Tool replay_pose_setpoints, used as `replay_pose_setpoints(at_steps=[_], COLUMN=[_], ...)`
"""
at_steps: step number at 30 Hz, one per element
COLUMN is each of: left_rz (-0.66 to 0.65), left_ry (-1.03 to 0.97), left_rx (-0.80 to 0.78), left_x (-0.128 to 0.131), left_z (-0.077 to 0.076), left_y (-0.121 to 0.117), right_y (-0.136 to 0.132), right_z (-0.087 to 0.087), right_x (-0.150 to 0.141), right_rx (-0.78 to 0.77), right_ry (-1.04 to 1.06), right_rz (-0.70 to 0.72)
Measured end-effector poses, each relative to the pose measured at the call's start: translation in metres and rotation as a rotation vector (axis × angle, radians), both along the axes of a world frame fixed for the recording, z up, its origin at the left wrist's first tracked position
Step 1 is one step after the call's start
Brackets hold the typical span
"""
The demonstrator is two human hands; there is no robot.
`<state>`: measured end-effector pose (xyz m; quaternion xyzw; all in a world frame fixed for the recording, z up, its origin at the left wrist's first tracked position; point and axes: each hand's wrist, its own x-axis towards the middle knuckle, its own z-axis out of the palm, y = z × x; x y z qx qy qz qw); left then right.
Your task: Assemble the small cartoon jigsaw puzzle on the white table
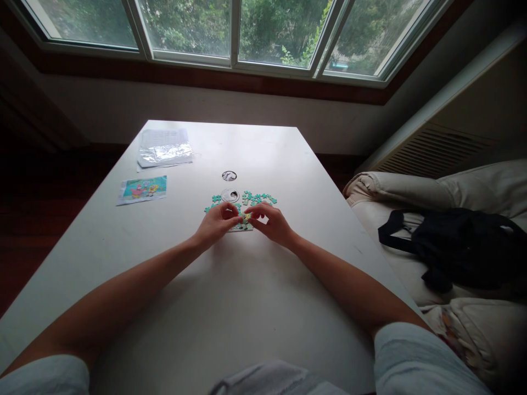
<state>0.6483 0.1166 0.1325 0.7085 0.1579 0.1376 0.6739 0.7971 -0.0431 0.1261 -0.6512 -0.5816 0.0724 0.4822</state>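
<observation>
On the white table (230, 296), my left hand (217, 223) and my right hand (270, 222) meet over a small patch of joined jigsaw pieces (242, 225). Both hands pinch at a yellowish puzzle piece (246, 217) between their fingertips. Loose teal puzzle pieces (257, 198) lie scattered just beyond the hands. Which hand bears the piece's weight is not clear.
A picture card with cartoon figures (142, 189) lies at the left, with a clear plastic bag on a paper sheet (164, 148) behind it. Two round cable holes (229, 175) sit mid-table. A black bag (461, 247) rests on a pale sofa (486, 186) at the right.
</observation>
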Motion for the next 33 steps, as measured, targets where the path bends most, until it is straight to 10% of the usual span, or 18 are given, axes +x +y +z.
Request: replay_pose_setpoints(at_steps=[18, 27, 33], left_rz=[-0.045, 0.092, 0.124], left_ry=[0.005, -0.068, -0.182], left_rx=[0.015, 0.934, 1.230], left_x=[0.002, -0.008, -0.008], left_z=[-0.005, 0.008, 0.008], left_y=[-0.004, -0.006, -0.005], right_y=[-0.002, -0.001, 0.000], right_z=[0.001, -0.004, 0.001], right_x=[-0.002, 0.002, -0.002], right_rx=[0.033, 0.026, 0.147], right_ry=[-0.187, -0.259, -0.313], right_rz=[0.043, -0.052, -0.014])
